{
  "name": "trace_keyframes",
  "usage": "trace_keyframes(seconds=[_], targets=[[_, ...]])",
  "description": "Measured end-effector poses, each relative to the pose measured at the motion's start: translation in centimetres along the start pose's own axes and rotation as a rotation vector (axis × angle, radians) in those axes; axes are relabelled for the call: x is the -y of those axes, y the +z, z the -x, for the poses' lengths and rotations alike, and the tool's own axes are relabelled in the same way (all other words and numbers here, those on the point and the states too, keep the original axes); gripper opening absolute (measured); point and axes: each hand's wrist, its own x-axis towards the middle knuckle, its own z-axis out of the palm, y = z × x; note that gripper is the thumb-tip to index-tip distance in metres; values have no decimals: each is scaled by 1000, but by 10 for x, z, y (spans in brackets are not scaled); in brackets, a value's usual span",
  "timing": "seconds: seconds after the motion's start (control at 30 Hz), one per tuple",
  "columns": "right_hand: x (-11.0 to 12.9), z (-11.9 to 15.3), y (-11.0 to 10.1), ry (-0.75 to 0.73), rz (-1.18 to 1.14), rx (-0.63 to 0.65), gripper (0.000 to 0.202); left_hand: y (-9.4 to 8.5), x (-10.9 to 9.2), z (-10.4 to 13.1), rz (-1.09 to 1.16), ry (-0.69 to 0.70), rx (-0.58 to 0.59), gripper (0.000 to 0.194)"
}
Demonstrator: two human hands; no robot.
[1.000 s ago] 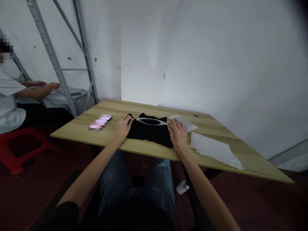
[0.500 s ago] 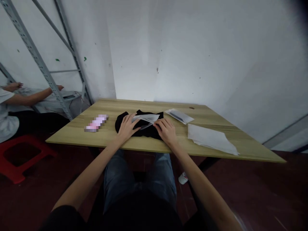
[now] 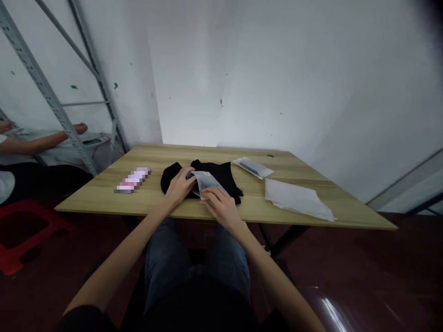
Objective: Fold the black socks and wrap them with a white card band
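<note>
A frosted, translucent plastic bag (image 3: 209, 181) lies tilted between my two hands, above a dark pile. My left hand (image 3: 180, 186) is closed at the bag's left end, its fingertips at the opening and partly hidden there. On the near side of the bag, my right hand (image 3: 220, 205) has its fingers pressed on the lower edge. Beneath and around them lie black cloth pieces (image 3: 221, 173) that look like socks, some bunched at the left by my left wrist.
To the right on the wooden table (image 3: 194, 151) are a filled frosted bag (image 3: 253, 167) and a few flat white bags (image 3: 294, 198). A blurred-out phone-shaped thing (image 3: 133, 180) lies at the left. Beyond stand a metal rack (image 3: 51, 99), a red stool (image 3: 31, 223) and another person's arm (image 3: 41, 144).
The bag has turned, its right end now lower and nearer me. My right hand has moved down and left along it, uncovering more black cloth. The view has shifted slightly.
</note>
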Motion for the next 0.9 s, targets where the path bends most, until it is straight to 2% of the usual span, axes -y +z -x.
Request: trace_keyframes(seconds=[0.17, 0.4, 0.5, 0.57, 0.63, 0.77, 0.83, 0.9], targets=[[-20, 9, -13, 135, -5, -33, 32, 0, 0, 3, 106, 4, -136, 31], [-42, 8, -35, 222, 18, -246, 35, -6, 0, 11, 142, -125, -411, 48], [-57, 8, -47, 256, 84, -348, 32, -8, 4, 12, 134, -187, -467, 53], [-67, 11, -57, 277, 129, -380, 30, -7, 7, 9, 116, -231, -428, 49], [-74, 15, -69, 316, 189, -380, 30, -5, 8, 6, 95, -225, -315, 41], [-71, 19, -94, 438, 252, -389, 28, -2, 3, -1, 51, -67, -36, 36], [-60, 16, -106, 476, 237, -414, 28, -4, -1, -1, 45, -22, -10, 35], [-44, 11, -116, 493, 213, -439, 27, -7, -7, 0, 58, -21, -63, 30]])
